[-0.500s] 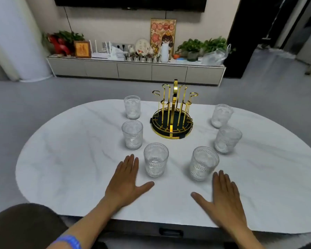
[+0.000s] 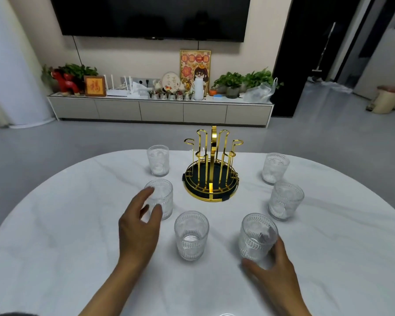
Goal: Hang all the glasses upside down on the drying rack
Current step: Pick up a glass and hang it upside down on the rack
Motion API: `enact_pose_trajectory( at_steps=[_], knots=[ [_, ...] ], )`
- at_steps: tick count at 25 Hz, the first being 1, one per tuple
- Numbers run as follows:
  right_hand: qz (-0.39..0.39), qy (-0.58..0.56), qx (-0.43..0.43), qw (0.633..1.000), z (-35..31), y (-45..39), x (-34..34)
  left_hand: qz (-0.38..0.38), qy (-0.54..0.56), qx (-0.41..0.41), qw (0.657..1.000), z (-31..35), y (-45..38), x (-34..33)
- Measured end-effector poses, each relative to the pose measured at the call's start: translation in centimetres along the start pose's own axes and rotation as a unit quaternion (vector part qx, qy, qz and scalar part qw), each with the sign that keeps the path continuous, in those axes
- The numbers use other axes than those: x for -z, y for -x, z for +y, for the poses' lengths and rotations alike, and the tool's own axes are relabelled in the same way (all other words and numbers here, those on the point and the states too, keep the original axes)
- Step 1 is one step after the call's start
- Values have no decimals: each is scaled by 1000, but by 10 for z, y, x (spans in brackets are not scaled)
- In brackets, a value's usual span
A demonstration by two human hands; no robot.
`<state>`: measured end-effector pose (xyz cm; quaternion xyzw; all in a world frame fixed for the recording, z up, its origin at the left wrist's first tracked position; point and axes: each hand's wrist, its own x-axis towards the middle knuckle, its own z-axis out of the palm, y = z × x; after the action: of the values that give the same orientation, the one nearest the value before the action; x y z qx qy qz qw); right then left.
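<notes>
A gold wire drying rack (image 2: 211, 198) with a dark round base stands in the middle of the white marble table (image 2: 73, 226), its hooks bare. Several ribbed clear glasses stand upright around it. My left hand (image 2: 138, 229) is lifted off the table, fingers apart, with fingertips and thumb just in front of the middle-left glass (image 2: 164, 197). My right hand (image 2: 274, 270) wraps the near-right glass (image 2: 255, 238): the thumb is at its base and the fingers show through it from behind. Between my hands stands another glass (image 2: 191, 236).
More glasses stand at the far left (image 2: 157, 160), far right (image 2: 275, 167) and middle right (image 2: 285, 200). Beyond the table lie grey floor, a low cabinet (image 2: 160, 110) with plants and ornaments, and a wall-mounted TV (image 2: 153, 17).
Both hands have left the tabletop. The left moved forward up to the middle-left glass, the right moved forward and closed around the near-right glass. The view has tilted up.
</notes>
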<state>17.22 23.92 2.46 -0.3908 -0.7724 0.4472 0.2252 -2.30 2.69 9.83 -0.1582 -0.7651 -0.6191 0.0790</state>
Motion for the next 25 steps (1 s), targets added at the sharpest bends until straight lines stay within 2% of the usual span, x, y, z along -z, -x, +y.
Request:
enact_pose_trajectory(
  at_steps=[3, 6, 7, 9, 14, 16, 18, 21, 25],
  knots=[
    [32, -38, -15, 999, -3, -3, -10, -54, -31, -125, 990, 49, -33, -31],
    [-27, -107, -3, 994, -4, -12, 1, -113, -91, -196, 970, 85, -68, -70],
    [-50, -132, 10, 990, -8, -17, 5, -130, -111, -211, 962, 93, -78, -82],
    [-44, -199, 48, 978, -21, -29, 15, -168, -155, -223, 948, 100, -101, -106],
    [50, -323, 152, 933, -89, -74, 47, -254, -276, -233, 897, 100, -156, -141],
    [84, -276, 183, 940, -119, -95, 60, -306, -278, -232, 880, 98, -170, -146],
    [105, -186, 209, 955, -143, -118, 63, -326, -234, -202, 893, 94, -181, -147],
    [112, -49, 259, 958, -167, -145, 50, -313, -212, -212, 901, 86, -188, -147],
    [89, 75, 310, 943, -185, -173, 29, -297, -248, -261, 884, 75, -191, -151]
  ],
)
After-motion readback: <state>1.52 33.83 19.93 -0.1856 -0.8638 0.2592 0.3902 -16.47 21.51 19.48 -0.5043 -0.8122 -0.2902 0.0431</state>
